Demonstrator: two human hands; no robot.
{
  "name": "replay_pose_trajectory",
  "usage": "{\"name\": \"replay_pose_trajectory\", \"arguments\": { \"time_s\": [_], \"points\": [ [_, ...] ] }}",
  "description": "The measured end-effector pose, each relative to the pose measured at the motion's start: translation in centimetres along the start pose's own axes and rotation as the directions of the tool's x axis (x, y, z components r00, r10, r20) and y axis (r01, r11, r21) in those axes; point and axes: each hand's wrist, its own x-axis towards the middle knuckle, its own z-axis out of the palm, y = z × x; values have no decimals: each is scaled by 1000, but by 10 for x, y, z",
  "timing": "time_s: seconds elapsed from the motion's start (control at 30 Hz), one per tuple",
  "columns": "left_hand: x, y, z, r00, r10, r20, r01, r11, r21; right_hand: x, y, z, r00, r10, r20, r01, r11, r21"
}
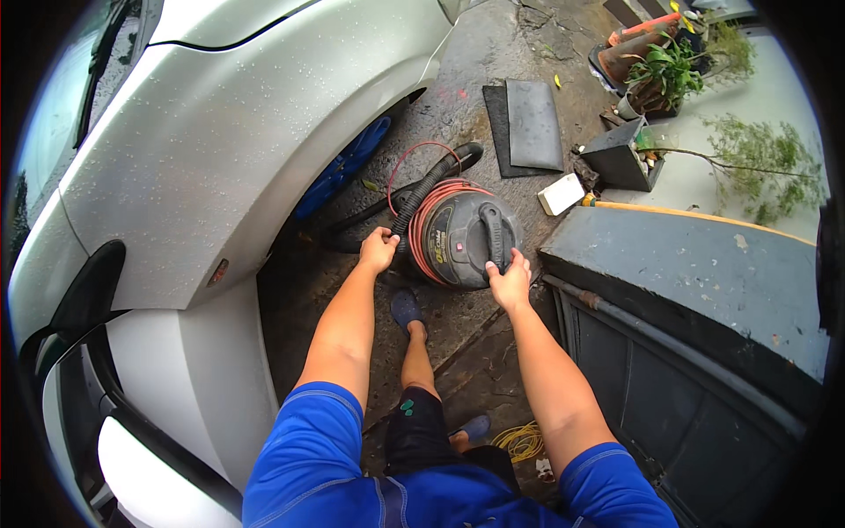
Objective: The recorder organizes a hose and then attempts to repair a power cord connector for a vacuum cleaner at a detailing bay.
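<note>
A round dark-grey shop vacuum point(453, 238) stands on the wet ground ahead of me, with a raised black handle point(493, 231) across its lid. A reddish-orange cord point(419, 231) is wound around its left side. The ribbed black hose point(422, 189) runs along that side and curves off at the top. My left hand point(378, 250) has its fingers drawn together against the hose's lower part; the contact is partly hidden. Over the lid, my right hand point(510, 280) holds thumb and fingers apart at the handle's near end, not closed around it.
A wet silver car point(229, 132) with a blue wheel point(348, 163) takes up the left. Dark mats point(532, 128), a white block point(562, 194) and potted plants point(664, 75) lie beyond. At right is a grey metal-clad structure point(687, 273). Coiled yellow cord point(519, 440) lies near my feet.
</note>
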Motion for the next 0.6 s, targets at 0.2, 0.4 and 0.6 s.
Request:
{"name": "replay_pose_trajectory", "arguments": {
  "time_s": [0.2, 0.4, 0.6],
  "points": [
    [59, -19, 41, 998, -2, 64, 2, 1000, 9, 67, -34, 41, 997, 59, -52, -63, 996, -70],
    [20, -38, 69, 974, -26, 227, 79, 970, -231, 70, -23, 43, 972, -220, -86, 220, 975, -5],
    [-128, -8, 60, 997, 79, 15, -69, 931, -359, 66, -14, 8, 927, -19, 375, -196, 827, 527]
  ]
}}
